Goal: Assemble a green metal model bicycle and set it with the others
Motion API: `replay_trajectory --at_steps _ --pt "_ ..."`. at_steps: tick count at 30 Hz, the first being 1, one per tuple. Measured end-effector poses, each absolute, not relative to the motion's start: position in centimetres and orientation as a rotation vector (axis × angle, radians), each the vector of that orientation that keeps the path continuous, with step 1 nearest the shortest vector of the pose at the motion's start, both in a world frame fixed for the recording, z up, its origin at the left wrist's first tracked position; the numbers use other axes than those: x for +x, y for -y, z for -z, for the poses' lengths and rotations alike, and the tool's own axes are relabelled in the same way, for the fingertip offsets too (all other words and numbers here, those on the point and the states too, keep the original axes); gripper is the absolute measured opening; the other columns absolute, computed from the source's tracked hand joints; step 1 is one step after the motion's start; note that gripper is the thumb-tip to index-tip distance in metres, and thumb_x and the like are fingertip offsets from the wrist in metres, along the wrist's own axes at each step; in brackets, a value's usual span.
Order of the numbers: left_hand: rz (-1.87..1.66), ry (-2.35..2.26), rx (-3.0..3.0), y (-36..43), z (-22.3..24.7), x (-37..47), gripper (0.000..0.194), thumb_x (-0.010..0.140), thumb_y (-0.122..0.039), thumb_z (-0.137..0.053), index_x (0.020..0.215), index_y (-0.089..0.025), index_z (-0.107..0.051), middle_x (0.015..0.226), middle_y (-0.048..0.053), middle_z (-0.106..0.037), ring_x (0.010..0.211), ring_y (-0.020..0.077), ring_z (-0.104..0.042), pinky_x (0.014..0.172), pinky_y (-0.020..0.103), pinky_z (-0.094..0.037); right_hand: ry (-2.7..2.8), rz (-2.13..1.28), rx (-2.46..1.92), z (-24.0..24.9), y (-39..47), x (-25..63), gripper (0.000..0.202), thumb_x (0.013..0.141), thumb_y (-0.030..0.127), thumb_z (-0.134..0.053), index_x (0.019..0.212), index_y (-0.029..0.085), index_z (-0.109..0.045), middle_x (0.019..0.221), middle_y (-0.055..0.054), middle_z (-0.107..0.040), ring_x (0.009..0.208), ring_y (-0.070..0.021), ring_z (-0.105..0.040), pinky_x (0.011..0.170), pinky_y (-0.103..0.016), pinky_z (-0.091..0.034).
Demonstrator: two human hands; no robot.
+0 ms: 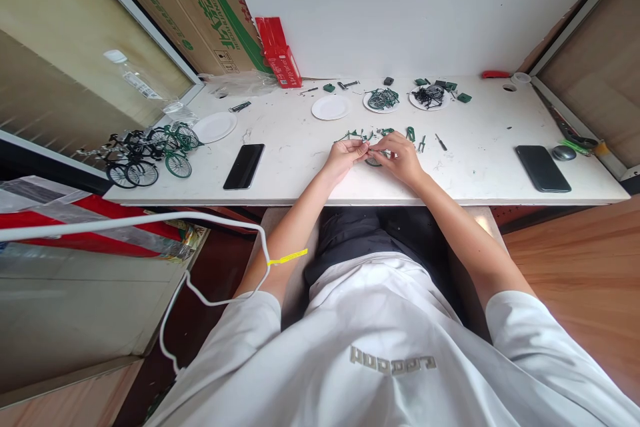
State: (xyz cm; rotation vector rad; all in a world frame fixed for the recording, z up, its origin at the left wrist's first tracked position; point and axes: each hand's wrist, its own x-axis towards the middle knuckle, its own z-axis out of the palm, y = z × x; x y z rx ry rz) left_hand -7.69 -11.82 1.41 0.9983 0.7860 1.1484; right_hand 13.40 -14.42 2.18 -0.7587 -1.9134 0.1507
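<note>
My left hand (344, 156) and my right hand (401, 157) meet over the front of the white table, fingertips pinched close together. Between them is a small model bicycle part, mostly covered by the fingers. A tiny spoked wheel (375, 159) shows just below the fingertips; whether it is joined to the pinched part I cannot tell. Just beyond the hands lie small green bicycle parts (356, 135) and a green oval piece (411, 134). A little fork-shaped piece (422, 143) and a small screwdriver (441, 142) lie right of my right hand.
White plates hold green parts (383, 101) and black parts (429, 97); another plate (331, 107) is bare. Several model bicycles (143, 153) stand at left, near a phone (244, 167). A second phone (543, 168) lies right. A white cable (220, 216) crosses the left foreground.
</note>
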Motion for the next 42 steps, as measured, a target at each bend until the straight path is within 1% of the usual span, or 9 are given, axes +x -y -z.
replay_trajectory --at_steps 2,7,10,15,21,29,34,38,42 --pt "-1.163 -0.780 0.989 12.0 -1.6 -7.6 0.073 0.038 -0.057 -0.118 0.088 -0.015 -0.085 0.094 0.004 -0.088 0.084 0.0141 -0.082 0.098 0.034 -0.069 1.912 -0.149 -0.770 -2.1 14.3 13.4 0.037 0.111 0.061 -0.071 0.104 0.029 -0.088 0.096 -0.010 -0.083 0.092 -0.0306 -0.074 0.084 -0.051 -0.064" --pt "-1.200 -0.781 1.021 12.1 -1.6 -7.5 0.073 0.043 -0.058 -0.117 0.091 -0.013 -0.085 0.092 0.005 -0.087 0.086 0.0171 -0.083 0.106 0.041 -0.069 1.924 -0.164 -0.846 -2.4 14.5 13.4 0.048 0.111 0.070 -0.064 0.104 0.030 -0.087 0.096 -0.012 -0.083 0.092 -0.0315 -0.073 0.086 -0.053 -0.063" --pt "-1.227 -0.805 1.022 12.0 -1.5 -7.4 0.073 0.045 -0.057 -0.117 0.091 -0.012 -0.084 0.092 0.006 -0.087 0.088 0.0191 -0.083 0.108 0.044 -0.070 1.918 -0.156 -0.861 -2.5 14.7 13.4 0.046 0.110 0.071 -0.067 0.103 0.029 -0.085 0.096 -0.011 -0.084 0.090 -0.0311 -0.072 0.087 -0.053 -0.062" --pt "-1.213 -0.819 1.046 11.9 -1.4 -7.5 0.073 0.045 -0.060 -0.116 0.093 -0.014 -0.085 0.094 0.007 -0.087 0.091 0.0206 -0.084 0.106 0.043 -0.070 1.919 -0.135 -0.867 -2.4 14.6 13.4 0.045 0.111 0.068 -0.065 0.097 0.029 -0.081 0.093 -0.011 -0.083 0.087 -0.0307 -0.071 0.086 -0.052 -0.060" --pt "-1.199 -0.822 1.023 12.1 -1.5 -7.5 0.076 0.041 -0.060 -0.117 0.091 -0.013 -0.085 0.089 0.005 -0.086 0.086 0.0192 -0.084 0.106 0.043 -0.071 1.933 -0.094 -0.830 -2.3 14.6 13.4 0.035 0.112 0.056 -0.068 0.096 0.028 -0.081 0.090 -0.009 -0.082 0.082 -0.0283 -0.069 0.083 -0.050 -0.059" --pt "-1.197 -0.821 1.007 12.5 -2.0 -7.5 0.075 0.038 -0.057 -0.118 0.087 -0.012 -0.084 0.090 0.007 -0.086 0.087 0.0205 -0.083 0.107 0.046 -0.070 1.928 -0.084 -0.798 -2.3 14.5 13.4 0.037 0.112 0.057 -0.067 0.095 0.028 -0.082 0.085 -0.008 -0.081 0.081 -0.0283 -0.070 0.080 -0.049 -0.059" --pt "-1.198 -0.804 0.986 12.7 -2.3 -7.5 0.074 0.036 -0.054 -0.119 0.085 -0.011 -0.084 0.087 0.005 -0.085 0.085 0.0185 -0.081 0.102 0.043 -0.071 1.911 -0.080 -0.771 -2.3 14.4 13.4 0.033 0.112 0.055 -0.072 0.097 0.028 -0.084 0.085 -0.007 -0.082 0.078 -0.0267 -0.070 0.080 -0.049 -0.060" --pt "-1.189 -0.804 0.976 12.8 -2.4 -7.5 0.074 0.036 -0.054 -0.119 0.085 -0.011 -0.084 0.088 0.005 -0.086 0.086 0.0179 -0.082 0.101 0.041 -0.070 1.900 -0.016 -0.698 -2.2 14.3 13.4 0.024 0.111 0.045 -0.076 0.097 0.026 -0.083 0.084 -0.006 -0.082 0.075 -0.0247 -0.069 0.076 -0.046 -0.059" --pt "-1.196 -0.794 0.980 12.8 -2.5 -7.4 0.073 0.037 -0.054 -0.119 0.086 -0.012 -0.084 0.089 0.004 -0.086 0.086 0.0172 -0.081 0.100 0.038 -0.069 1.904 0.018 -0.718 -2.2 14.3 13.3 0.022 0.112 0.043 -0.075 0.099 0.027 -0.082 0.085 -0.006 -0.082 0.076 -0.0249 -0.070 0.075 -0.046 -0.058"
